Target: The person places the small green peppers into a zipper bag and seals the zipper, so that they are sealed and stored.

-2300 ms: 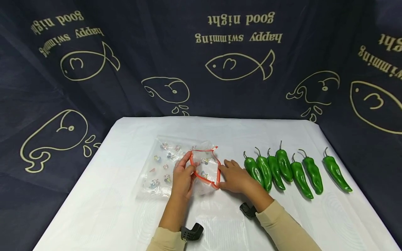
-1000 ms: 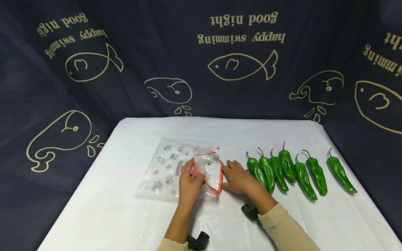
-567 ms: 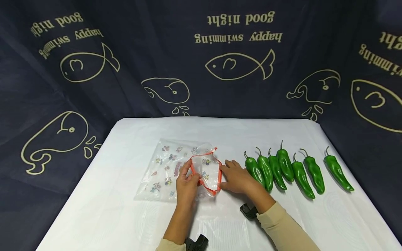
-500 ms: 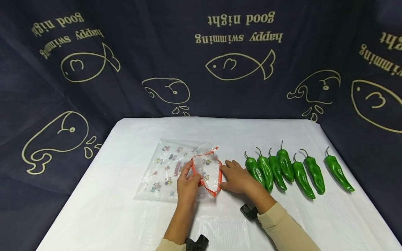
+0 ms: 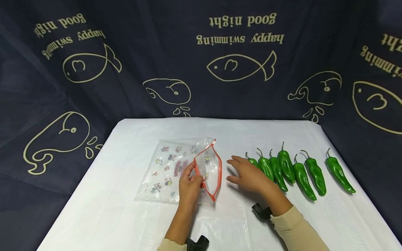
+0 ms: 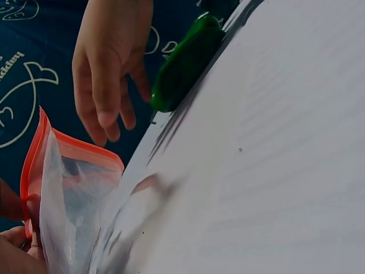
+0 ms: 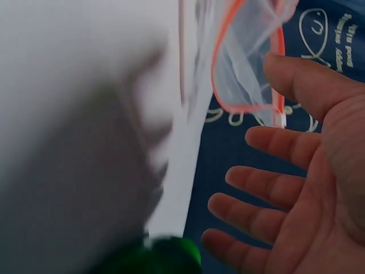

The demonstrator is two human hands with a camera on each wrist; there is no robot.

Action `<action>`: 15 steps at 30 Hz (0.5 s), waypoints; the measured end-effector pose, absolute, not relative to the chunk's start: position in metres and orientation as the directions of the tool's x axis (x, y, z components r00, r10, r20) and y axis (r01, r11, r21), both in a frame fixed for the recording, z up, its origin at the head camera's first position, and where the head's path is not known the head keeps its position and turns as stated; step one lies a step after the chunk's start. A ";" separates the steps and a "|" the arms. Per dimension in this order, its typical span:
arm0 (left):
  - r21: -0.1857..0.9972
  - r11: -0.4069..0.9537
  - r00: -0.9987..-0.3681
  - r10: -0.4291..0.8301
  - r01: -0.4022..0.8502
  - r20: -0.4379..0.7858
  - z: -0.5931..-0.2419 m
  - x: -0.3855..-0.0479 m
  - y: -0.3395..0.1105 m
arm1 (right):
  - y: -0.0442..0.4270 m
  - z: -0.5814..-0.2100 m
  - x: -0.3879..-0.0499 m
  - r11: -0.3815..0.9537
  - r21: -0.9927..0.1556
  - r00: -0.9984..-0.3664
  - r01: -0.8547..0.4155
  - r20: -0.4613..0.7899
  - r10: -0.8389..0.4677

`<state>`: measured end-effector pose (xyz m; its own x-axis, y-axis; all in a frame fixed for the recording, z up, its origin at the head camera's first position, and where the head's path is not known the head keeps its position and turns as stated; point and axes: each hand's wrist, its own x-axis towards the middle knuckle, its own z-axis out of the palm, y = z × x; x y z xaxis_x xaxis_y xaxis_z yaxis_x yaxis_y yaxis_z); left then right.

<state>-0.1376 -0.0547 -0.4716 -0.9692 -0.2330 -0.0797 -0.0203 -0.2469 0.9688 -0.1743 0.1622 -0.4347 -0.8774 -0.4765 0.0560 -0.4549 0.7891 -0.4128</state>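
A clear zip bag (image 5: 163, 167) printed with small cartoon figures lies on the table, its red-edged mouth parted toward the right. My left hand (image 5: 189, 186) pinches the near-left lip of that mouth between thumb and fingers. In the left wrist view the red rim (image 6: 85, 151) stands up from the table. My right hand (image 5: 248, 174) hovers between the bag and the peppers, apart from both, fingers spread. The right wrist view shows its palm (image 7: 342, 154) and straight fingers holding nothing. Several green peppers (image 5: 285, 167) lie in a row at the right; the right hand partly hides the leftmost.
The white-covered table (image 5: 94, 188) ends at a dark curtain (image 5: 157, 42) with fish and whale drawings behind and at both sides. One pepper (image 5: 340, 174) lies a little apart at the far right. A clear plastic sheet (image 5: 224, 230) lies near the front edge.
My right hand has let go of the bag's right lip and moved right, toward the peppers. The left hand keeps its pinch, and the bag's mouth has become narrower and more pointed.
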 end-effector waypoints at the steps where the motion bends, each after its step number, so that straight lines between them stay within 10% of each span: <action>1: 0.969 -0.247 -0.969 -0.233 -0.018 -0.077 -0.471 -0.138 -0.055 | 0.166 -0.433 -0.174 0.789 -0.412 -0.879 -0.456 0.068 -0.472; 15: 0.965 -0.261 -0.973 -0.212 -0.028 -0.085 -0.471 -0.140 -0.055 | 0.213 -0.423 -0.176 0.844 -0.313 -0.898 -0.436 0.092 -0.430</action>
